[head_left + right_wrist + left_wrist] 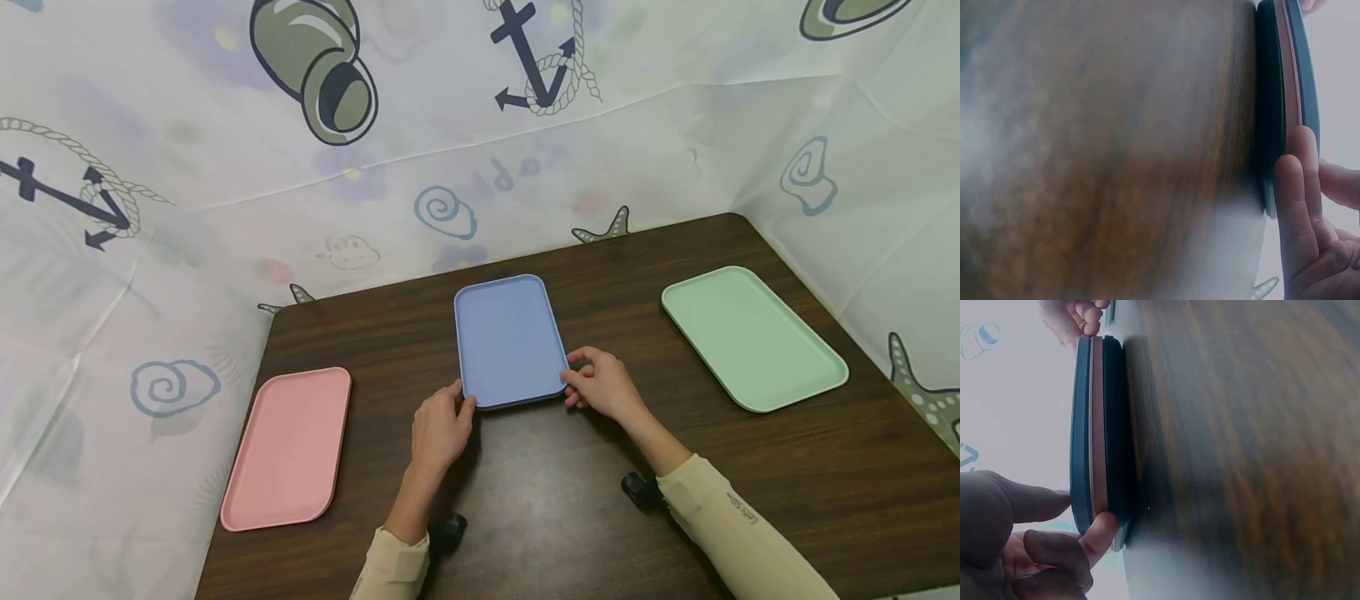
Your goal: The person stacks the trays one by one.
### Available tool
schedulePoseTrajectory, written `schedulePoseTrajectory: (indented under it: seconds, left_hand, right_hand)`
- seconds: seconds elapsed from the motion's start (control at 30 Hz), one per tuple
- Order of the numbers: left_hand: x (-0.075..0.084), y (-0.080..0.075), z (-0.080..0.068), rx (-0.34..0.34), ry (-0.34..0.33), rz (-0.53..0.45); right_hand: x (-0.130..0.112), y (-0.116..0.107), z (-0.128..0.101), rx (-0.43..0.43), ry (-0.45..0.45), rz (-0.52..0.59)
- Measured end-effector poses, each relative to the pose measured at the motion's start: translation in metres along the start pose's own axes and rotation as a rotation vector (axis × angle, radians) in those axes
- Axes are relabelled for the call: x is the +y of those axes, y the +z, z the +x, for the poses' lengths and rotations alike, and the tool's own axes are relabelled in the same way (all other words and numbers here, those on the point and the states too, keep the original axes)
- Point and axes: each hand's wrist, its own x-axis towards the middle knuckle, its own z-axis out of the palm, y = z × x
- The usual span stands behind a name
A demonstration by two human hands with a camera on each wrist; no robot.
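On the bench I log a blue-topped tray stack, pink layer beneath the blue, between green tray, right, and pink tray, left. Left hand, right hand: each grip narrow, pinching a near corner of the stack.

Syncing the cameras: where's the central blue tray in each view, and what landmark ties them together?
Head: blue tray near centre, seen from above.
Left wrist: blue tray edge-on, left of centre, dark strip left of the pink layer.
Right wrist: blue tray edge-on, upper right, right of the pink layer.
Shared landmark: brown tabletop.
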Motion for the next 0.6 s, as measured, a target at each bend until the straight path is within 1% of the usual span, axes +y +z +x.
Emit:
schedulePoseTrajectory:
  seconds: [0.23, 0.37, 0.5, 0.6]
  left_hand:
    - [-0.0008, 0.0002, 0.0005, -0.013, -0.011, -0.007]
    - [-0.0004, 0.0002, 0.0, -0.024, -0.04, -0.026]
    - [-0.0012, 0.0, -0.0012, -0.047, -0.057, -0.041]
    - [-0.0031, -0.0004, -0.0027, -0.066, -0.05, -0.058]
  right_hand:
    - [0.0001, 0.0, 0.0011, -0.006, 0.012, -0.009]
    - [-0.0005, 0.0, 0.0002, -0.006, 0.014, -0.012]
    - [-0.0019, 0.0011, -0.0023, -0.009, 0.017, -0.023]
    - [-0.003, 0.0026, -0.0048, -0.011, 0.017, -0.042]
